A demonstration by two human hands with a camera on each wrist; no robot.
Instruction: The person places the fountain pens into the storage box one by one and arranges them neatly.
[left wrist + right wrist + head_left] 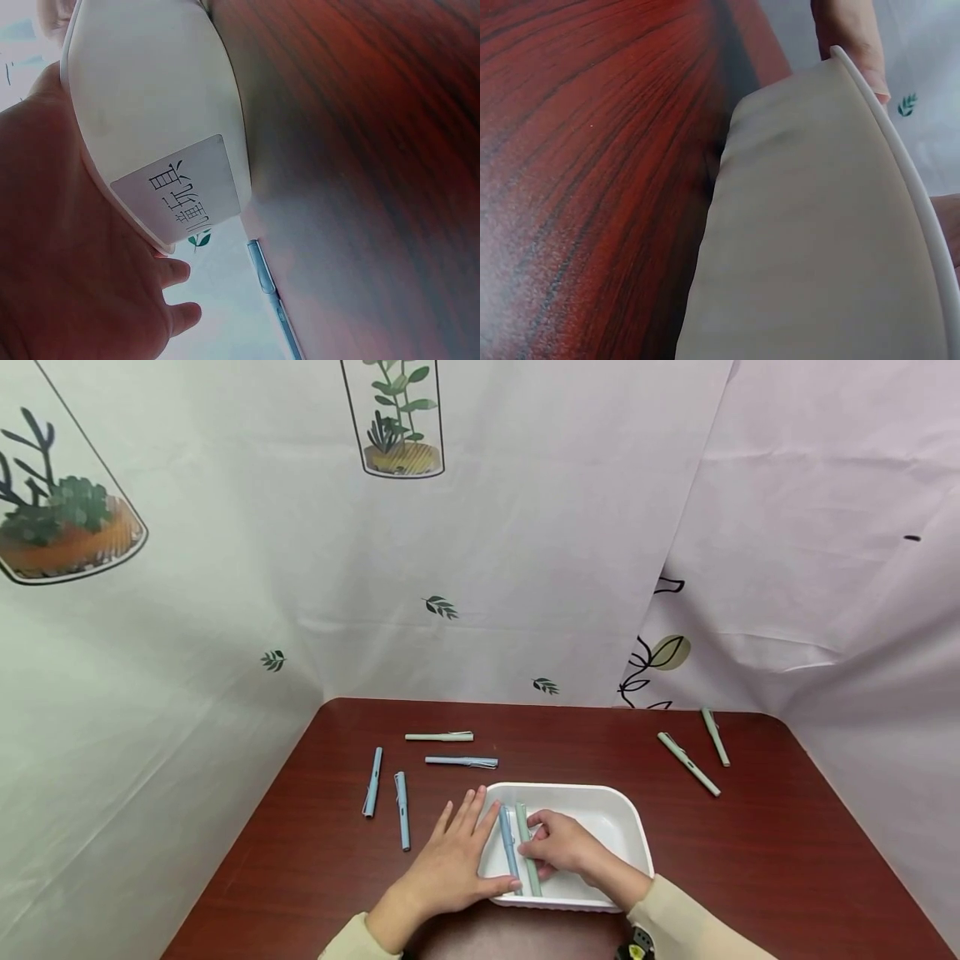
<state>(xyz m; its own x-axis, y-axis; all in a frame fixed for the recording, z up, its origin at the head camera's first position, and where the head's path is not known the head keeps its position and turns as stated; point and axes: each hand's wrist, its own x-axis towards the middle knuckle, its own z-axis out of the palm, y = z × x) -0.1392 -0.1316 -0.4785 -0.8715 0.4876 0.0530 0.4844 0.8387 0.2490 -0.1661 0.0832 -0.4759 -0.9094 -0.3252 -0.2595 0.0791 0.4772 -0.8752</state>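
Note:
In the head view a white plastic tray point(600, 802) stands near the front of the table. A blue pen point(507, 843) and a light green pen point(522, 827) lie side by side in its left part, both pointing away from me. My right hand point(566, 843) reaches over the tray and pinches the green pen between thumb and fingers. With fingers spread and straight, my left hand point(450, 864) rests on the tray's left rim, its thumb at the near corner by the blue pen's end. The left wrist view shows a label point(180, 187) on the tray's outer wall.
Left of the tray lie two blue pens point(372, 782) point(402, 811). Behind it are a grey-blue pen point(461, 762) and a pale green pen point(439, 737). Two more green pens point(688, 764) point(716, 737) lie at the back right of the brown table point(750, 860). Printed cloth point(487, 543) hangs around it.

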